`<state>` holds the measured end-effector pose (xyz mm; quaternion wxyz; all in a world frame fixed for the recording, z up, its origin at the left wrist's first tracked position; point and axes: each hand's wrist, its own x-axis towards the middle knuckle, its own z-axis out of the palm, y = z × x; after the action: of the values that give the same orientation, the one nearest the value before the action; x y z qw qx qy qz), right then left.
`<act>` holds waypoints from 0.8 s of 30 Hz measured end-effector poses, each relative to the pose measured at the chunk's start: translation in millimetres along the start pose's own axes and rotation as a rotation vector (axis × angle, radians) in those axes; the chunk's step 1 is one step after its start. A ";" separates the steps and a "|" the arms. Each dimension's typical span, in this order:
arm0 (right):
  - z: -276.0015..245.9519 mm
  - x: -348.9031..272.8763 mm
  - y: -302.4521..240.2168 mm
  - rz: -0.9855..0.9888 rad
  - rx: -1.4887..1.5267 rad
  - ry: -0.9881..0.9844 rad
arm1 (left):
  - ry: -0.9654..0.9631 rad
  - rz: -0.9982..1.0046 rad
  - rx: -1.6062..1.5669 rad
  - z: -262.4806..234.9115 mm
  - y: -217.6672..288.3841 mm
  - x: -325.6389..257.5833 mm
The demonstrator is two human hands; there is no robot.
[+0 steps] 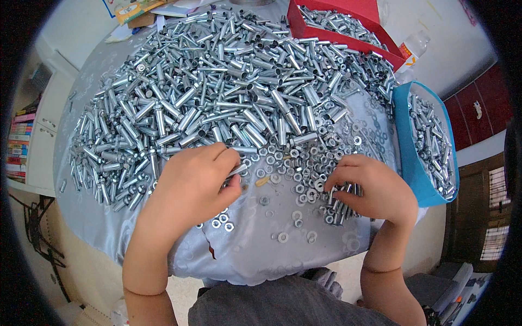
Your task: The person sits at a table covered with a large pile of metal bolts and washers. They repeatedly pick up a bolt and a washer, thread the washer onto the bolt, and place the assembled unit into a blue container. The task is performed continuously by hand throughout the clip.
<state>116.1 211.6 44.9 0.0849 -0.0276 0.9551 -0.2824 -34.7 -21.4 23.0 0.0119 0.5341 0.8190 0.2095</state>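
red box [348, 16]: metal sleeves | blue box [408, 157]: metal sleeves

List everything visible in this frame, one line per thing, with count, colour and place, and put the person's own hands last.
metal sleeves: too many to count, silver, heaped across the far half of the table
nuts and washers: many, silver, scattered between the hands
tablecloth: one, pale grey-blue, covering the table
red box: one, far right, holding metal parts
blue container: one, right edge, holding metal parts
plastic bottle: one, clear, beside the red box
books: a stack, mixed colours, far left shelf
left hand: pinching one sleeve
right hand: holding a bundle of metal parts
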 end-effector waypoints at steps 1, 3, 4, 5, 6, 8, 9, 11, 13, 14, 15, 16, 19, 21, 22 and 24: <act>0.2 -1.2 -1.4 0.007 -0.032 0.023 | 0.012 0.008 -0.008 0.1 1.5 1.3; -1.3 -1.5 -3.8 0.015 -0.068 0.044 | 0.039 0.032 -0.046 0.4 3.9 4.4; -2.6 -1.2 -5.0 0.017 -0.073 0.043 | 0.053 0.044 -0.064 0.5 5.0 5.4; -3.2 -0.7 -5.3 0.018 -0.078 0.042 | 0.053 0.028 -0.107 1.8 6.1 5.4; -3.5 -0.4 -4.7 0.001 -0.070 0.032 | 0.054 0.015 -0.151 4.3 7.4 5.1; -3.1 0.0 -2.8 -0.032 -0.055 0.010 | 0.062 0.007 -0.242 8.7 9.8 4.9; -2.0 -0.4 -2.6 -0.024 -0.059 0.011 | 0.069 0.009 -0.286 10.8 10.9 4.3; 0.4 -1.9 -2.9 -0.008 -0.068 0.010 | 0.092 -0.002 -0.404 14.1 14.7 4.9; 0.5 -2.6 -3.9 -0.011 -0.091 0.008 | 0.123 -0.029 -0.549 16.1 20.0 6.6; 0.6 -2.9 -4.4 -0.012 -0.103 0.007 | 0.116 -0.014 -0.591 17.4 19.7 7.5; 1.1 -2.0 -4.8 -0.040 -0.085 0.033 | 0.110 0.001 -0.632 20.0 18.6 8.9; 1.9 -0.2 -5.7 -0.067 -0.067 0.060 | 0.104 0.017 -0.673 22.7 17.8 9.8; 2.1 4.7 -12.5 -0.158 0.049 0.173 | 0.038 -0.075 -0.857 30.4 14.6 5.4; 2.5 5.5 -21.6 -0.150 0.233 0.269 | -0.014 -0.220 -0.995 29.0 21.7 4.2; 4.7 3.6 -28.1 -0.111 0.367 0.323 | -0.041 -0.293 -1.064 28.7 24.6 3.2; 14.4 3.4 -30.0 -0.144 0.589 0.451 | -0.052 -0.316 -1.155 29.8 28.2 1.3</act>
<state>115.4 178.4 48.8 -0.1434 -0.0060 0.8234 -0.5490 -3.4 -0.7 6.1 0.3514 0.3180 0.6416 0.6031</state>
